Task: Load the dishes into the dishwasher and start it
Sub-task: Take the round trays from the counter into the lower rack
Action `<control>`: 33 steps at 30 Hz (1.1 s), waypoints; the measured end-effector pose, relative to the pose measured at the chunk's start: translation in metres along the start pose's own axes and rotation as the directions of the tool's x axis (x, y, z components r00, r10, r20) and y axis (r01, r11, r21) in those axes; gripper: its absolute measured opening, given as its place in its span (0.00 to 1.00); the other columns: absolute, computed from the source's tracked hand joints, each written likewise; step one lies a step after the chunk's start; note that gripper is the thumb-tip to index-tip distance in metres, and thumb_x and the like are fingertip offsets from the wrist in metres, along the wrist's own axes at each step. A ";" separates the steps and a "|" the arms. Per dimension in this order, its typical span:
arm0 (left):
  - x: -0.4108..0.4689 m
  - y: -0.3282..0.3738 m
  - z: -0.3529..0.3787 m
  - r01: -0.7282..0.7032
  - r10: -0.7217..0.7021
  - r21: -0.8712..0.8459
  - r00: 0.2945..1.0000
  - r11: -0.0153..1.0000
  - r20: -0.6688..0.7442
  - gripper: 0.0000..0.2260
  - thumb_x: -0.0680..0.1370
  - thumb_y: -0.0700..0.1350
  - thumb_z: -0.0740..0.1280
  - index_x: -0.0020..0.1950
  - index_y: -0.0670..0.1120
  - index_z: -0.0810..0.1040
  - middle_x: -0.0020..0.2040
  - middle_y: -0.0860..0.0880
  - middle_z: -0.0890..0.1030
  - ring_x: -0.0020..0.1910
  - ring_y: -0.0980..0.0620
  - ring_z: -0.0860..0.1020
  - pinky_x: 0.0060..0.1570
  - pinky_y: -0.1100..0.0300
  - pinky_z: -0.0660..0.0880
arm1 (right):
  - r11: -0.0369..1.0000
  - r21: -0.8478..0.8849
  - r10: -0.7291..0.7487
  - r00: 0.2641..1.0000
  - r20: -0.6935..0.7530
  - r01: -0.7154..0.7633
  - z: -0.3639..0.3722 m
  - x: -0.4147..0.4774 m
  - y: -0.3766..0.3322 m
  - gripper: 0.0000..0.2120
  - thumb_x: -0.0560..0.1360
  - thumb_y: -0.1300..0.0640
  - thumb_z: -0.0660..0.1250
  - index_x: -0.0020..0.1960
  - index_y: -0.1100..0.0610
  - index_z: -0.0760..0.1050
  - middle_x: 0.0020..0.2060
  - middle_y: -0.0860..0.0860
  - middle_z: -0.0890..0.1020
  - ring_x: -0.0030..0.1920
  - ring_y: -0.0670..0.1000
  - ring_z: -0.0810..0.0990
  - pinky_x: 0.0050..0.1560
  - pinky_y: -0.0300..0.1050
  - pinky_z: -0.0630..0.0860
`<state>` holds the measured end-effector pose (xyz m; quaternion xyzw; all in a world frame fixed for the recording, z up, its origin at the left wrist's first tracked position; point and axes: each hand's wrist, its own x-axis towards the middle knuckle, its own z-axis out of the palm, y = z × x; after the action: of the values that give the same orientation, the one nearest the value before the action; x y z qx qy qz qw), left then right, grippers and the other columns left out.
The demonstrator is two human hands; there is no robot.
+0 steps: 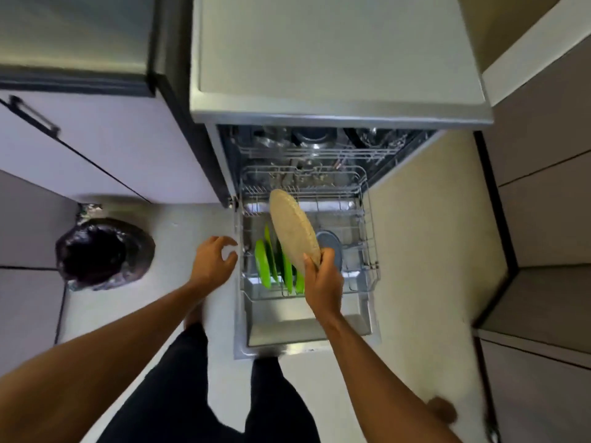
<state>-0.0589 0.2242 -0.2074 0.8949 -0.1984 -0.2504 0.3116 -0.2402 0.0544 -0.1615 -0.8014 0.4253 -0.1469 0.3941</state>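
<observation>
One beige plate (292, 230) is gripped by its lower edge in the right hand (323, 279), tilted above the dishwasher's (319, 118) pulled-out lower rack (372, 251); four green plates (263, 266) are stood on edge there beside one grey dish (329, 246); the left hand (212, 262) is held empty, fingers loosely spread, nearby.

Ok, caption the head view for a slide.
Right hand holds a beige plate over the rack of green plates; left hand open.
</observation>
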 end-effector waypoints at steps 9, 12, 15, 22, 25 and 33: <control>-0.014 0.000 0.101 -0.098 0.091 0.018 0.967 0.995 0.239 0.10 0.74 0.46 0.65 0.51 0.47 0.83 0.52 0.46 0.82 0.53 0.46 0.79 0.55 0.52 0.74 | 0.942 -0.080 0.308 0.936 -0.173 -0.325 -0.030 0.027 0.097 0.16 0.83 0.49 0.60 0.63 0.59 0.70 0.52 0.58 0.81 0.45 0.59 0.80 0.42 0.48 0.75; 0.009 -0.003 0.132 -0.153 0.149 -0.007 0.952 0.988 0.266 0.06 0.75 0.41 0.68 0.50 0.47 0.83 0.50 0.46 0.81 0.52 0.47 0.78 0.55 0.54 0.72 | 0.910 -0.085 0.370 0.888 -0.274 -0.406 -0.025 0.040 0.129 0.21 0.80 0.45 0.57 0.63 0.60 0.71 0.51 0.61 0.83 0.47 0.66 0.82 0.44 0.54 0.77; 0.029 0.001 0.152 -0.253 0.241 -0.003 0.921 0.968 0.305 0.06 0.75 0.38 0.69 0.50 0.47 0.82 0.49 0.47 0.82 0.51 0.49 0.78 0.55 0.56 0.72 | 0.914 -0.096 0.352 0.887 -0.298 -0.395 -0.026 0.049 0.146 0.23 0.79 0.45 0.58 0.64 0.61 0.73 0.51 0.61 0.83 0.47 0.66 0.82 0.45 0.55 0.78; 0.071 0.018 0.206 -0.356 0.344 -0.031 0.872 0.934 0.349 0.07 0.75 0.41 0.65 0.50 0.47 0.81 0.47 0.50 0.81 0.50 0.50 0.78 0.56 0.54 0.73 | 0.955 0.040 0.292 0.902 -0.317 -0.295 -0.047 0.084 0.182 0.15 0.79 0.53 0.65 0.60 0.61 0.75 0.48 0.53 0.81 0.43 0.45 0.75 0.41 0.38 0.72; 0.080 0.033 0.238 -0.352 0.346 -0.033 0.890 0.935 0.296 0.06 0.75 0.39 0.67 0.50 0.48 0.81 0.46 0.50 0.81 0.47 0.53 0.77 0.54 0.55 0.74 | 0.950 0.131 0.311 0.903 -0.297 -0.284 -0.060 0.100 0.213 0.15 0.79 0.54 0.65 0.60 0.64 0.75 0.49 0.56 0.81 0.44 0.44 0.75 0.43 0.28 0.71; 0.086 0.077 0.314 -0.183 0.187 -0.043 0.965 0.982 0.182 0.08 0.74 0.41 0.65 0.49 0.45 0.82 0.47 0.45 0.82 0.46 0.45 0.79 0.52 0.55 0.75 | 0.939 0.211 0.318 0.920 -0.228 -0.272 -0.100 0.129 0.282 0.16 0.80 0.51 0.65 0.61 0.62 0.73 0.52 0.50 0.80 0.45 0.32 0.76 0.44 0.27 0.72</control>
<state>-0.1855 -0.0190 -0.3983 0.8412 -0.3059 -0.3048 0.3255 -0.3794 -0.1915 -0.3233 -0.6641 0.5746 -0.2259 0.4216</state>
